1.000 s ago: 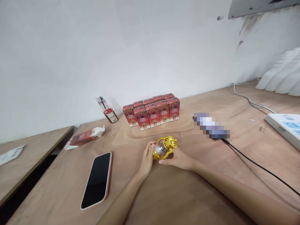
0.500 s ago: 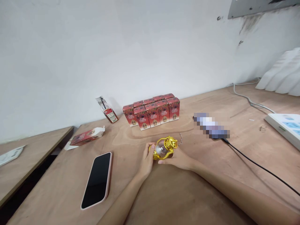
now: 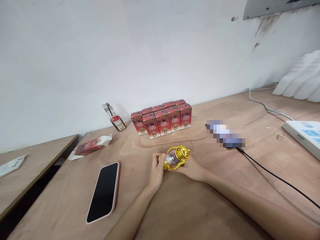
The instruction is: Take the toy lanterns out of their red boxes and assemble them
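Observation:
A small gold lantern with a clear globe (image 3: 175,157) lies tilted between both my hands, low over the wooden table (image 3: 200,206). My left hand (image 3: 156,171) grips its base end, thumb on the gold rim. My right hand (image 3: 191,168) cups the lantern's top end from below and behind, fingers curled round it. A thin wire hook (image 3: 193,148) juts from the lantern's right side.
Two rows of several red boxes (image 3: 163,118) stand behind the lantern. An opened red box (image 3: 91,146) lies at left, a phone (image 3: 103,191) face up nearer me. A black cable (image 3: 277,178) runs right; a white power strip (image 3: 303,135) sits at far right. A small packet (image 3: 113,117) leans on the wall.
The lantern and both hands have shifted very slightly; my fingers have closed a little tighter round it. Nothing else has moved.

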A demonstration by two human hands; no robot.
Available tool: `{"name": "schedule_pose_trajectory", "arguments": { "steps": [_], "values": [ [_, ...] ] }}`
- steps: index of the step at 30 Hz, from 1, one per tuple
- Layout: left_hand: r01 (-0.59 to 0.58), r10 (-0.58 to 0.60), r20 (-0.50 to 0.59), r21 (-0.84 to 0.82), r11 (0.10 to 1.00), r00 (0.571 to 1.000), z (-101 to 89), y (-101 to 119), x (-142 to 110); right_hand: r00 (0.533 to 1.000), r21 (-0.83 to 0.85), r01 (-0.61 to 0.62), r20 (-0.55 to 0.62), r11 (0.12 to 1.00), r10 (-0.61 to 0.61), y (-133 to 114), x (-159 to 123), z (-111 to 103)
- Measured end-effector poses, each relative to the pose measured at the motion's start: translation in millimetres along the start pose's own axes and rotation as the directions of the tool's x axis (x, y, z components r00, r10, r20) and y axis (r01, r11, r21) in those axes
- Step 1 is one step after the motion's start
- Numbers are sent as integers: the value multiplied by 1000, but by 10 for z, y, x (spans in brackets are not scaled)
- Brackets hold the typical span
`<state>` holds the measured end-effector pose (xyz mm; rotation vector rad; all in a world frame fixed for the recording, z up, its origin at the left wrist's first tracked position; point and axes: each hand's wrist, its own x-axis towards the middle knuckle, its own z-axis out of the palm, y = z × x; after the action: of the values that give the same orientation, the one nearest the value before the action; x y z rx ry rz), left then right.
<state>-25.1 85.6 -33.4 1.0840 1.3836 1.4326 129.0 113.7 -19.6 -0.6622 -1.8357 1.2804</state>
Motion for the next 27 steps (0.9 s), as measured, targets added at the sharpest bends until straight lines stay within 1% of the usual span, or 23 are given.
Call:
{"name": "schedule_pose_trajectory", "arguments": {
  "steps": [6,9,13,20,27],
  "values": [
    [-13,14,33,-29,999,999,27,26,10,1000,8,-11,-17,1000,12,-47,3,0],
    [-17,18,38,-41,999,999,30,27,17,999,29,-31,23,999,31,-71,-1,-3],
    [-22,23,20,-54,998,1000,29,26,14,997,84,-42,74,996,36,-49,-12,-11],
    [-18,16,-21,-76,997,1000,47,48,6,997,147,-20,76,989,9,-16,-20,-30],
    [12,-15,-26,-103,995,1000,48,51,23,994,119,-5,106,993,-7,-16,-29,-30]
  ]
}}
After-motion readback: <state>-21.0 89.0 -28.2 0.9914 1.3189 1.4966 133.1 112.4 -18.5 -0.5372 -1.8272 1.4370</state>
